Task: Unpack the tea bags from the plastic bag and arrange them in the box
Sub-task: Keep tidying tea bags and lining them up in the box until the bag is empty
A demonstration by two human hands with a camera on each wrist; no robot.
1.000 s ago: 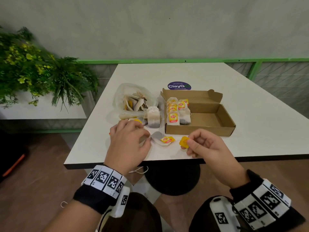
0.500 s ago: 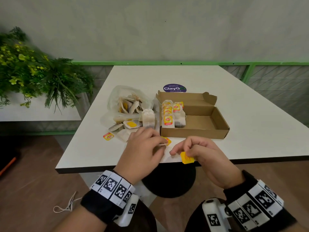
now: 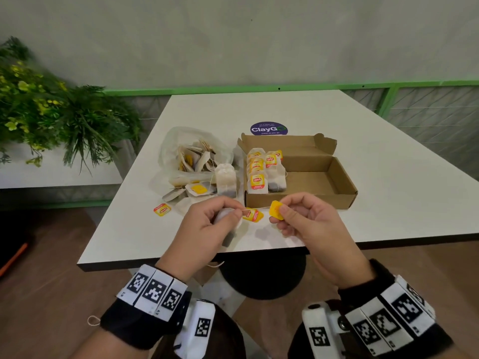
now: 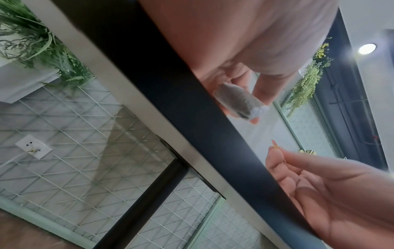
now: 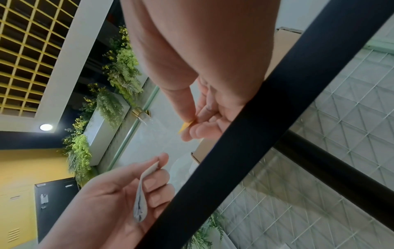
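Tea bag point(image 3: 228, 229) sits pinched in the left hand point(image 3: 207, 234) above the table's point(image 3: 388, 177) near edge, its string point(image 3: 255, 209) drawn taut across to a yellow tag point(image 3: 276, 210) clamped between thumb and fingers of the right hand point(image 3: 308, 224). Half a second ago the two hands were nearly touching with the tag hanging low; now they are apart and the string is stretched. A second tag point(image 3: 253, 215) hangs from the string between them.

At 12 o'clock from the hands stands one open cardboard box point(image 3: 324, 182), with two rows of upright tea bags point(image 3: 264, 169) packed at its left end; the exact number in each row cannot be told. At 11 o'clock lies one clear plastic bag point(image 3: 176, 141) holding a heap of bags, and one lone bag point(image 3: 226, 181) stands upright just left of the box. One loose tag point(image 3: 162, 209) lies on the table at 9 o'clock. One purple sticker point(image 3: 268, 128) sits behind the box, and one leafy plant point(image 3: 57, 112) fills the far left.
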